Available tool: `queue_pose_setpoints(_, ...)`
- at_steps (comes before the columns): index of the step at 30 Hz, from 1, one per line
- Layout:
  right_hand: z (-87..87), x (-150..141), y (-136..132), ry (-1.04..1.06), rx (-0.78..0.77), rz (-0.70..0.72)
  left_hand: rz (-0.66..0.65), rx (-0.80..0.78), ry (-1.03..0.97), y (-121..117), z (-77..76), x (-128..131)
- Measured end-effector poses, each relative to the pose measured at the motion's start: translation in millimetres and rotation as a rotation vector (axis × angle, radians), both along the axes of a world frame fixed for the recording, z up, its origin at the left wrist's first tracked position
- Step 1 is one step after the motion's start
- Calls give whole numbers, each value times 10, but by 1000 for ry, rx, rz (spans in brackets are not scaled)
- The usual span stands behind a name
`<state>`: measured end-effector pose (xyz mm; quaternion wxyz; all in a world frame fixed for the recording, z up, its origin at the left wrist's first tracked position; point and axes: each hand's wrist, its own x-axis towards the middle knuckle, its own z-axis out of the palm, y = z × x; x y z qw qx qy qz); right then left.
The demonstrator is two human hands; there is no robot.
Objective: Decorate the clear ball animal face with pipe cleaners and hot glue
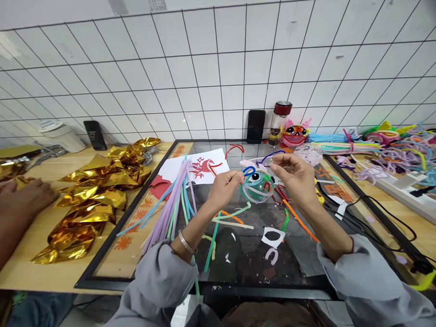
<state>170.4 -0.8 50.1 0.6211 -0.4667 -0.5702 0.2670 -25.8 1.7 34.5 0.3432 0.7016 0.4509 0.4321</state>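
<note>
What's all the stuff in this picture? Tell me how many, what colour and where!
Ball: 1, see-through green, between the hands
Blue loop: 1, blue, on the ball
Fuzzy sticks: many, mixed colours, panel and right side
Panel: 1, black-framed, under the ball
Paper: 1, white with red print, panel's back left
Foil pieces: several, gold, left
Phones: 2, black, by the wall
Bottle: 1, clear, dark-red lid, by the wall
Toy: 1, pink, beside the bottle
Cup: 1, white, back left
Power strip: 1, white, right
Cables: several, black, right
Table: wooden, beneath everything
Wall: 1, white tiles, back
Co-worker's hands: 2, far left
Bracelet: 1, silver, left wrist
Sleeves: 2, grey, front
Left hand, right hand: at the ball
</note>
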Motion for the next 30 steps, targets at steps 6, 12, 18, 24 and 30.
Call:
queue_pose_setpoints(6, -174, 127, 139, -395, 96, 56, -89, -92, 63, 134, -53, 7)
queue_pose_setpoints(12, -322, 124, 187, -498, 36, 50, -48, -116, 118, 124, -32, 50)
queue_pose_setpoints(18, -322, 91, 141, -598, 21, 46, -50, -145, 147, 112, -5, 75)
queue_pose_setpoints(24, -302, 60, 103, -673, 14, 30, -60, -175, 151, 102, 12, 96)
queue_pose_setpoints(30, -344, 37, 99, -654, 39, 20, -67, -171, 112, 106, 17, 104)
